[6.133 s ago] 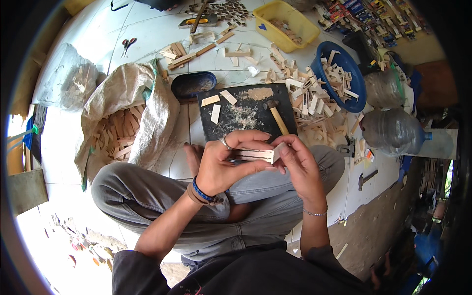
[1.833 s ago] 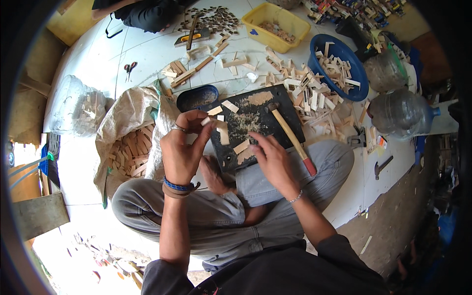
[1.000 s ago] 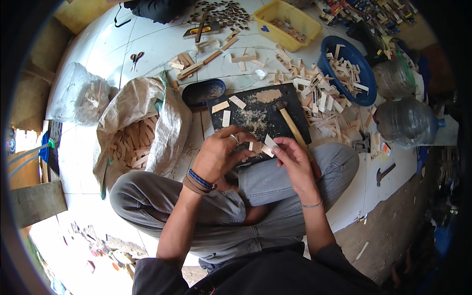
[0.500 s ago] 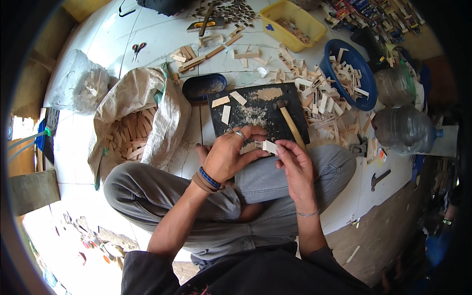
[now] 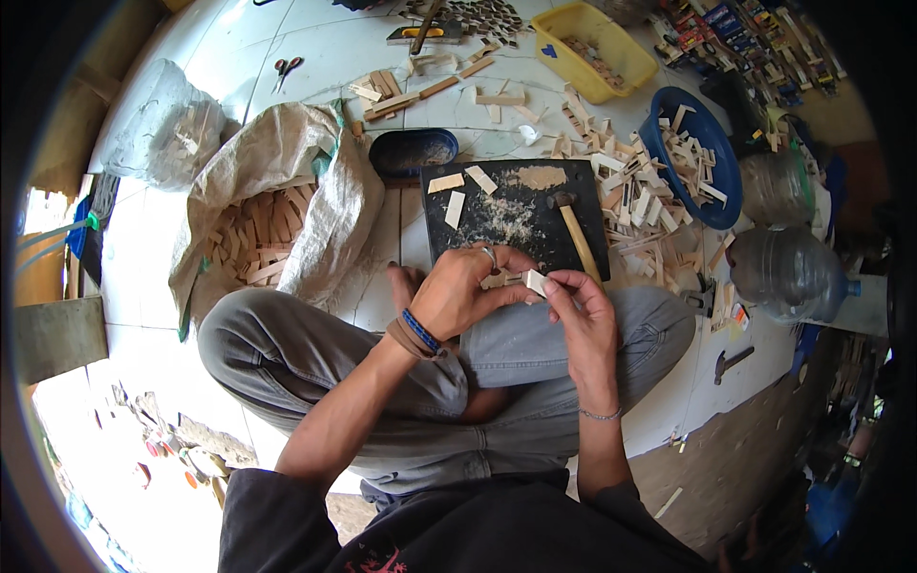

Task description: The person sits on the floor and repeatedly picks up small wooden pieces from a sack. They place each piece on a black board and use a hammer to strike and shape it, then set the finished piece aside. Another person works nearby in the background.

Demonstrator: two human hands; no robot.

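Above my lap, a small pale wooden block (image 5: 538, 283) is held between both hands. My right hand (image 5: 585, 313) pinches one end with thumb and fingertips. My left hand (image 5: 465, 289) closes thumb and forefinger around the other end; part of the wood there is hidden by the fingers. Just beyond the hands lies a dark board (image 5: 449, 234), strewn with wood shavings (image 5: 506, 218). Several cut wooden pieces rest on its far left part, one of them a pale strip (image 5: 456, 209). A hammer (image 5: 577, 239) with a wooden handle lies along the board's right side.
Left of the board stands a woven sack (image 5: 349, 224) of wooden pieces, with a blue oval tray (image 5: 382, 164) behind it. To the right are a heap of wood pieces (image 5: 650, 205), a blue basin (image 5: 731, 181) and a large plastic bottle (image 5: 778, 267). Farther off sits a yellow tub (image 5: 549, 48).
The block has turned between my fingers, so its end now faces up more. The whole view has shifted slightly, with the board and hands appearing farther right.
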